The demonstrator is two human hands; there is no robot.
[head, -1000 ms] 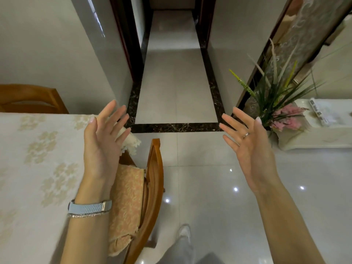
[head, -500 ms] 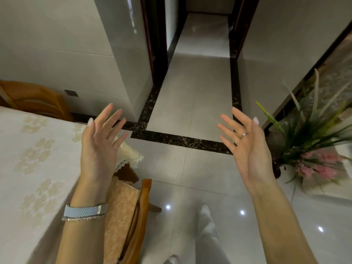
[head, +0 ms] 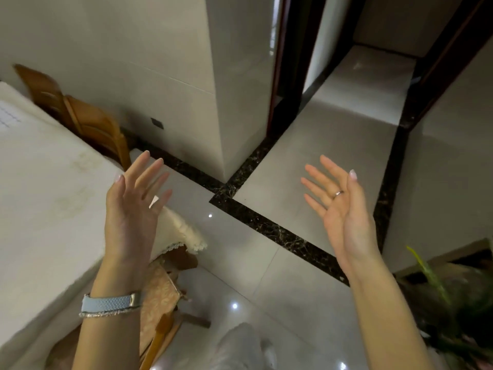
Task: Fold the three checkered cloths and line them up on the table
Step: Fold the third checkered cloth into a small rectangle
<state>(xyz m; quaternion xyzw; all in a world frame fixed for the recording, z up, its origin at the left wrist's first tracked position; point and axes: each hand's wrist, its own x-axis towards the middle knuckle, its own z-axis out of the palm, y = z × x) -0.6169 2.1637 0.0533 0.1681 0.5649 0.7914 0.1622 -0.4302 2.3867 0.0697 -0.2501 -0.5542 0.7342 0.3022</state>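
Observation:
My left hand (head: 133, 204) is raised with fingers straight and spread, holding nothing, above the corner of the table (head: 48, 188), which has a cream patterned tablecloth. My right hand (head: 338, 209) is raised over the tiled floor, fingers straight, palm turned inward, a ring on one finger, also holding nothing. At the far left edge of the table a small corner of a pale cloth with thin checked lines (head: 8, 116) shows; most of it is out of frame. No other checkered cloth is in view.
A wooden chair with a cushion (head: 157, 297) is tucked under the table's near corner. Another wooden chair (head: 85, 121) stands behind the table by the wall. A potted plant (head: 453, 303) stands at lower right. A hallway (head: 354, 116) opens ahead.
The view has swung left and tilted, bringing more of the table and a cloth corner into frame. Both hands stay raised and open, holding nothing.

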